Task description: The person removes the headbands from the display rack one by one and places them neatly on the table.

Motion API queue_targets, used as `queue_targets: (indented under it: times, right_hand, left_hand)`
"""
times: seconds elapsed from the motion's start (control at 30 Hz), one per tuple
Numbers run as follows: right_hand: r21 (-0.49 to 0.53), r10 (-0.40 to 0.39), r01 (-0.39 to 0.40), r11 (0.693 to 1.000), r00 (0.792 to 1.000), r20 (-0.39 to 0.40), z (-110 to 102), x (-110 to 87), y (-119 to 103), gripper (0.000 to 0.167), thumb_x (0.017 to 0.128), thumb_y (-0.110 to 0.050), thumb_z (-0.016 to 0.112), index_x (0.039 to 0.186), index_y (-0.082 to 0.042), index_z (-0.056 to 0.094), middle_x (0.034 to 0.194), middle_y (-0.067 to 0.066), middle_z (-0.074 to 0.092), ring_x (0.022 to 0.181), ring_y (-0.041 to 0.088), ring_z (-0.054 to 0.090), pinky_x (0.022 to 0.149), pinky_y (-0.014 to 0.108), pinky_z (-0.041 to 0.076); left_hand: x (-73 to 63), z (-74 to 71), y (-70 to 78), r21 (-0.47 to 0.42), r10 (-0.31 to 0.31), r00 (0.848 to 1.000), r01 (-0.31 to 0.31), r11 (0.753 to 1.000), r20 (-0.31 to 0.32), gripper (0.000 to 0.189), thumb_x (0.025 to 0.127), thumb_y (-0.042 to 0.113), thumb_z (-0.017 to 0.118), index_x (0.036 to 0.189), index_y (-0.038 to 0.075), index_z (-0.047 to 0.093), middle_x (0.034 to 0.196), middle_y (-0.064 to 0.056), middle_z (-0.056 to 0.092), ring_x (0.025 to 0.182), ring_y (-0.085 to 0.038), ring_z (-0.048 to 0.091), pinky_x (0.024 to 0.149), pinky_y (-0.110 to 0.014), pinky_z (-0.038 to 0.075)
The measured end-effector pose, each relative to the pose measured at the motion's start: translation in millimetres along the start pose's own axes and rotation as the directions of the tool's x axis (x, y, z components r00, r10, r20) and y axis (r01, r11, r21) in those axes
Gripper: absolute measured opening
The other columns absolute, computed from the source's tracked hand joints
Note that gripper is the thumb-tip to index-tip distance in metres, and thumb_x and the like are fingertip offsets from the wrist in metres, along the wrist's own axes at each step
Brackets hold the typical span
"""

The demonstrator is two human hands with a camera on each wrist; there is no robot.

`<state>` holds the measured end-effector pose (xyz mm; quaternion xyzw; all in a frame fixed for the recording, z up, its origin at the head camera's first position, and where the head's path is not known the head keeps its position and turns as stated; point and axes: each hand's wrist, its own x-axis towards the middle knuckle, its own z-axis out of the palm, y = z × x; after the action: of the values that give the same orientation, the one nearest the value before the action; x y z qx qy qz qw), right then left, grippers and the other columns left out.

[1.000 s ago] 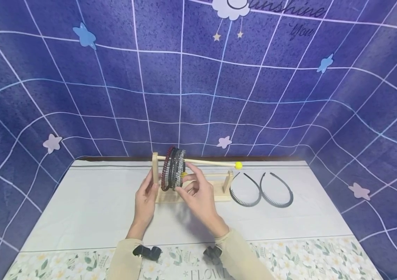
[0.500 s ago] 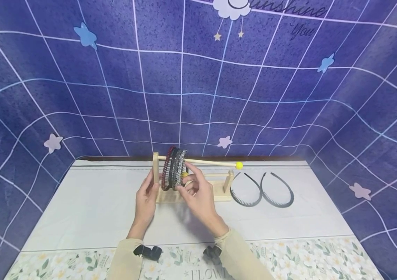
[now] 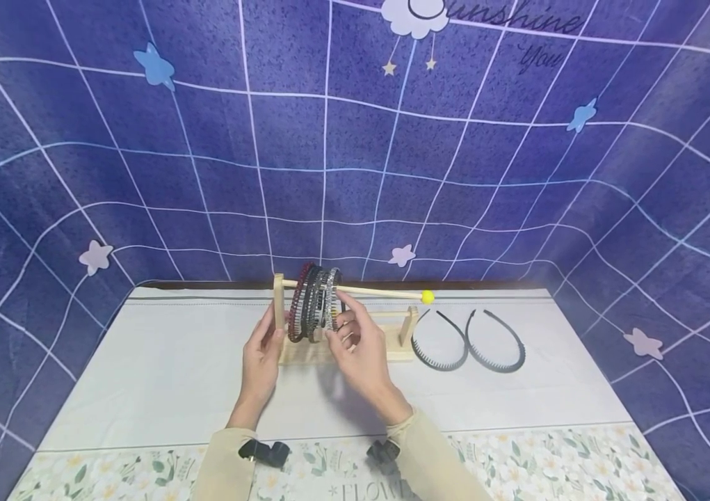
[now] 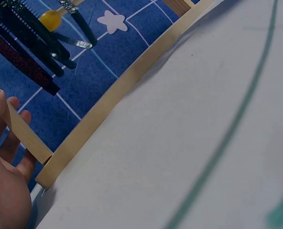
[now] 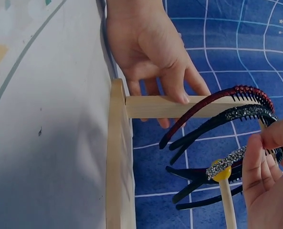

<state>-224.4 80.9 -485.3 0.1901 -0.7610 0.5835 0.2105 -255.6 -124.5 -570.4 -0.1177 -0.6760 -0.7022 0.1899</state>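
Left hand (image 3: pixel 260 355): I see fingers gripping the wooden rack (image 3: pixel 278 299).
Right hand (image 3: pixel 361 351): fingers pinching a silver-glitter headband (image 3: pixel 331 300) on the rack.
Black headbands (image 3: pixel 521 355): 2, right of the rack.

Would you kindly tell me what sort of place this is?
Perhaps a tabletop filming setup, judging by the blue grid-patterned fabric backdrop, white flower-bordered tablecloth and black wrist-worn devices.
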Motion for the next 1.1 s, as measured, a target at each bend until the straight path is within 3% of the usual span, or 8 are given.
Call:
queue_targets:
  times: [0.07, 0.33, 0.5, 0.8, 1.1]
  right_hand:
    - [0.004, -0.009, 0.009, 1.000, 1.000, -0.006, -1.9, -0.5, 1.0, 0.078, 0.090, 0.014, 0.079, 0.161, -0.010, 0.056, 0.103, 0.015, 0.072, 0.079, 0.027, 0.072, 0.063, 0.022, 0.065]
    - [0.012, -0.042, 0.042, 0.999, 0.999, -0.028, -8.6, -1.3, 3.6, 0.080, 0.088, 0.016, 0.078, 0.160, -0.011, 0.057, 0.103, 0.014, 0.071, 0.077, 0.018, 0.071, 0.064, 0.022, 0.066]
    - [0.021, -0.057, 0.058, 0.998, 0.998, -0.041, -13.8, -0.5, 0.7, 0.080, 0.087, 0.017, 0.078, 0.159, -0.010, 0.057, 0.103, 0.013, 0.070, 0.076, 0.015, 0.070, 0.065, 0.025, 0.068]
    - [0.051, -0.100, 0.103, 0.993, 0.993, -0.059, -20.6, 0.6, -3.2, 0.078, 0.087, 0.017, 0.076, 0.159, -0.006, 0.056, 0.102, 0.016, 0.070, 0.075, 0.016, 0.068, 0.065, 0.025, 0.068]
    - [0.083, -0.138, 0.144, 0.986, 0.987, -0.082, -27.4, 3.2, -9.9, 0.077, 0.088, 0.018, 0.076, 0.159, -0.003, 0.055, 0.100, 0.019, 0.068, 0.075, 0.015, 0.068, 0.065, 0.021, 0.066]
  left_hand:
    - [-0.1, 0.4, -0.3, -0.002, 0.002, 1.000, -0.002, 1.000, -0.003, 0.057, 0.115, 0.002, 0.056, 0.170, 0.011, 0.044, 0.155, -0.018, 0.061, 0.142, -0.008, 0.061, 0.122, -0.022, 0.050]
    - [0.3, 0.4, -1.5, -0.005, -0.008, 1.000, 0.008, 1.000, 0.004, 0.057, 0.116, 0.002, 0.054, 0.171, 0.011, 0.043, 0.156, -0.036, 0.055, 0.138, 0.000, 0.060, 0.122, -0.020, 0.049]
    - [0.3, 0.2, -0.3, 0.000, -0.005, 1.000, 0.005, 1.000, 0.002, 0.056, 0.116, 0.002, 0.054, 0.170, 0.009, 0.043, 0.155, -0.033, 0.057, 0.137, 0.001, 0.061, 0.121, -0.018, 0.049]
    - [-0.2, 0.7, -0.4, -0.005, 0.014, 1.000, -0.015, 1.000, -0.007, 0.056, 0.115, 0.000, 0.055, 0.169, 0.006, 0.043, 0.153, -0.034, 0.059, 0.143, -0.013, 0.060, 0.122, -0.019, 0.048]
    - [-0.5, 1.1, -2.0, 0.003, 0.028, 1.000, -0.028, 1.000, 0.000, 0.056, 0.115, 0.000, 0.054, 0.170, 0.006, 0.043, 0.153, -0.034, 0.058, 0.137, 0.000, 0.061, 0.121, -0.018, 0.049]
